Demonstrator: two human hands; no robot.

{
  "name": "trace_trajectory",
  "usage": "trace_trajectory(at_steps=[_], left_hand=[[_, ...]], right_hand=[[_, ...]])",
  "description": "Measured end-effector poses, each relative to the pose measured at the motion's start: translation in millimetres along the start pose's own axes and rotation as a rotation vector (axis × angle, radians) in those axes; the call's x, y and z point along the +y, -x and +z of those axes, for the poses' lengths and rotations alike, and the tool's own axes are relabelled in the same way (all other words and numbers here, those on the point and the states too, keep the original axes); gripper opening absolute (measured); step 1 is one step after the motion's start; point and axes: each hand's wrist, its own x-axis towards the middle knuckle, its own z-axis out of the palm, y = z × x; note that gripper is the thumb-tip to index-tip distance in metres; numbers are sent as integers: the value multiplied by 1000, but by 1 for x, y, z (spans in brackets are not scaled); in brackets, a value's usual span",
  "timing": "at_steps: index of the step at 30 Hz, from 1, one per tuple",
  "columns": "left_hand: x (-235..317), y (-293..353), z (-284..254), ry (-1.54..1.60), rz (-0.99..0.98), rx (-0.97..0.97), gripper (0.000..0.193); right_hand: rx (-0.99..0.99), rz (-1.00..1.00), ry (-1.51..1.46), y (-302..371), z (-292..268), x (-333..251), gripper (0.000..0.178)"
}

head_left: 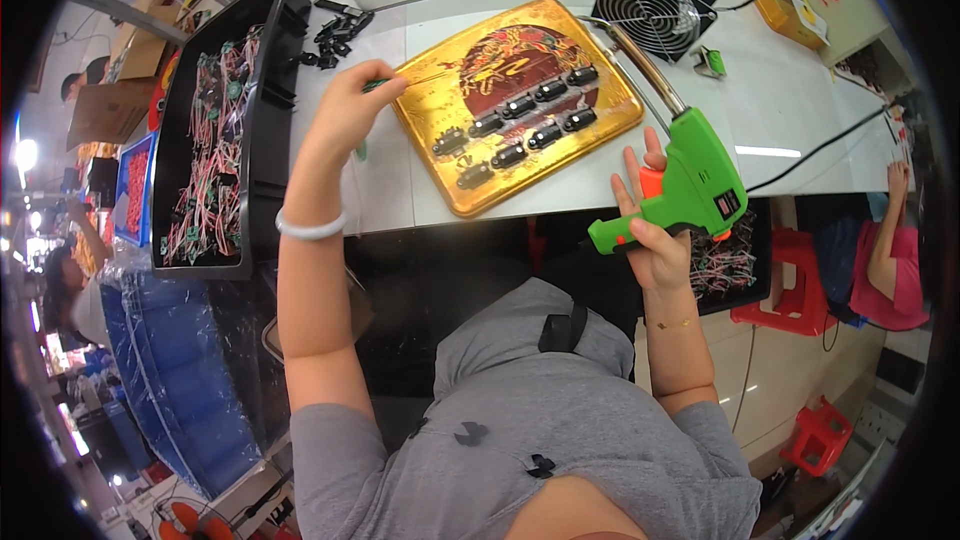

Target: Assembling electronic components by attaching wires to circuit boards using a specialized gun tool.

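My right hand (655,240) grips the handle of a green soldering gun (703,172) with an orange trigger, some fingers stretched out beside it. Its long metal barrel points away, past the right edge of a gold tray (470,202). On that tray, black parts (509,156) lie in two slanting rows over a dark red round print. At the tray's left edge, my left hand (350,105) is closed in a pinch. A small green piece (375,85) shows by its fingers; whatever sits between the fingertips is too small to make out.
On the left stands a black bin (262,140) of wired green boards. Loose black parts (338,32) lie behind my left hand. A black fan (652,10) stands at the back right, with a cable (820,152) nearer. Another person's arm (885,230) is far right.
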Motion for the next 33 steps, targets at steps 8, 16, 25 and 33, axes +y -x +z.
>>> trace_trajectory(at_steps=[8, 16, 25, 33], left_hand=[[-25, -13, 26, -271, 112, 223, 19], [-17, 36, 40, -273, 101, 264, 13], [-22, 36, 12, 0, 12, 61, 11], [-8, 13, -7, 134, -174, -127, 10]], right_hand=[[-40, 106, 2, -18, -5, -3, 61], [-53, 37, 150, -57, -15, -11, 58], [-129, 103, 69, -61, -27, -11, 61], [-61, 104, -82, -39, -5, -3, 54]])
